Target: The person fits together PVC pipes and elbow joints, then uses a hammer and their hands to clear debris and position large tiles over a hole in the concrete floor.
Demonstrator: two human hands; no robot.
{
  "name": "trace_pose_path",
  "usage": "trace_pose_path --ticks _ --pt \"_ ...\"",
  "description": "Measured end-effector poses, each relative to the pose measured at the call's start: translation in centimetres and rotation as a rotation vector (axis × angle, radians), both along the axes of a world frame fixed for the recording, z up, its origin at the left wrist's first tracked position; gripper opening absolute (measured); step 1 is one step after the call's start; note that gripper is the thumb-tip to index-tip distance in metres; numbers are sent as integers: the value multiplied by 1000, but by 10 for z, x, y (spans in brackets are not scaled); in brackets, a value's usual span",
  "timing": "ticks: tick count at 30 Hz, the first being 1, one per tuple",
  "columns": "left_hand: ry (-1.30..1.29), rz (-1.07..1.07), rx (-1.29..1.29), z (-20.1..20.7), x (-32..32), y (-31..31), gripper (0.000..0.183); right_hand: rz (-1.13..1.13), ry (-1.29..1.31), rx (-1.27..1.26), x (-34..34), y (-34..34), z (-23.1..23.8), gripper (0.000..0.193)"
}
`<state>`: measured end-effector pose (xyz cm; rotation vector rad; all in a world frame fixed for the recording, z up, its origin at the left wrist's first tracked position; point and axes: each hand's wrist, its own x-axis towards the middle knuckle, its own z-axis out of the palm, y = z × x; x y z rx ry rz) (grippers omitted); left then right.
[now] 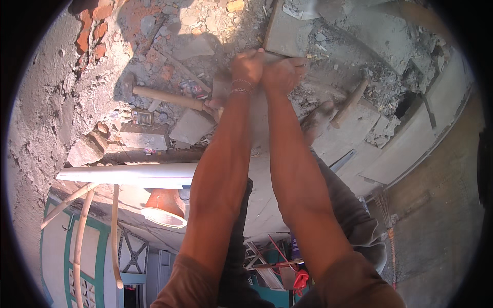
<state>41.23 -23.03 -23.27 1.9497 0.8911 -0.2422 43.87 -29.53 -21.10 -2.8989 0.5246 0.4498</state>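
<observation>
My left hand (248, 68), with a thin bracelet at the wrist, and my right hand (283, 76) are side by side among the rubble, both with fingers curled. They appear closed on the far edge of a dusty grey slab (260, 120), whose face shows between my forearms; its outline is blurred and partly hidden by my arms. Just beyond my knuckles lies another flat grey slab (288, 33). To the left of my hands a wooden handle (168, 97) lies across the debris. A second wooden handle (351, 104) slants on the right.
A rough wall (49, 113) with exposed red brick rises at the left. Broken concrete (192, 127) and dust lie around. Nearer me are a long white board (128, 174), wooden poles (79, 241) and an orange-brown bucket-like container (164, 205). A broom (391, 241) is at the right.
</observation>
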Motion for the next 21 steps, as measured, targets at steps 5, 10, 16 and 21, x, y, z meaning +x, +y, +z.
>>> trace_pose_path --ticks 5,10,16,21 --pt "49 131 -145 18 -3 -2 35 -69 101 65 1 0 36 122" --pt "58 115 -346 89 -37 -48 36 -124 71 -2 -38 -40 138 129" --pt "-44 216 -153 103 -44 -56 78 -339 182 155 -57 -91 190 128" --pt "285 109 161 95 55 -69 127 -476 52 270 -25 -103 202 128"
